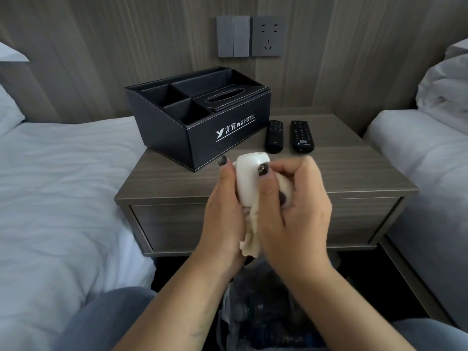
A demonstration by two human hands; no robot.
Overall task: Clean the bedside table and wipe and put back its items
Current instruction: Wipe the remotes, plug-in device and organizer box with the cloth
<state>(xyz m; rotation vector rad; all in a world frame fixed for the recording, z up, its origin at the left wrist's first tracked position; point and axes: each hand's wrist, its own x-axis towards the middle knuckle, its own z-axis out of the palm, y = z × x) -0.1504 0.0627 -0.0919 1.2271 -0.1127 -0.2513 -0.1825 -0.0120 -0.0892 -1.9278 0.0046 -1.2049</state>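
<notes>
A small white cup [249, 177] is held in front of the bedside table [354, 173], above its front edge. My left hand [224, 214] grips the cup from the left, with its thumb across the front. My right hand [296, 209] is curled round a cream cloth [250, 236] and presses it against the cup's right side; the cloth's end hangs down between both hands. On the table stand a black leather organiser box [177, 130] with a tissue slot, and two black remotes [274, 136] [301, 136] lying side by side.
White beds flank the table on the left [63, 186] and right [417, 160]. A drawer front [172, 224] sits under the tabletop. Below my hands is a bin with a plastic bag [253, 312] holding bottles. Wall switches and a socket [268, 35] are behind.
</notes>
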